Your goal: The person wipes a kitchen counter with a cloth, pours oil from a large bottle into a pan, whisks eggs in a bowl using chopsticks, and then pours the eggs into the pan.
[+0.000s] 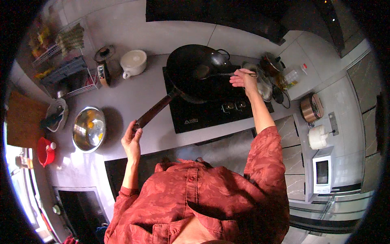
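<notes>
A black wok (186, 70) is tilted over the black gas cooktop (195, 122), its inside dark. My left hand (132, 141) grips the end of its long brown handle (157, 110). In my right hand (244, 80) is the thin handle of a metal ladle (221, 74), whose bowl end reaches inside the wok. Whether the ladle touches the wok wall cannot be made out. Left of the wok handle, a steel mixing bowl (89, 129) on the counter holds what look like cracked eggs with yellow yolks.
A white lidded pot (133, 62) stands near the back wall. Farther left are a red plastic basket (46, 152) and a wire dish rack (82, 87). On the right sit an oil bottle (291, 76), a rice cooker (311, 107) and a microwave (323, 172). A dark range hood (219, 15) hangs above.
</notes>
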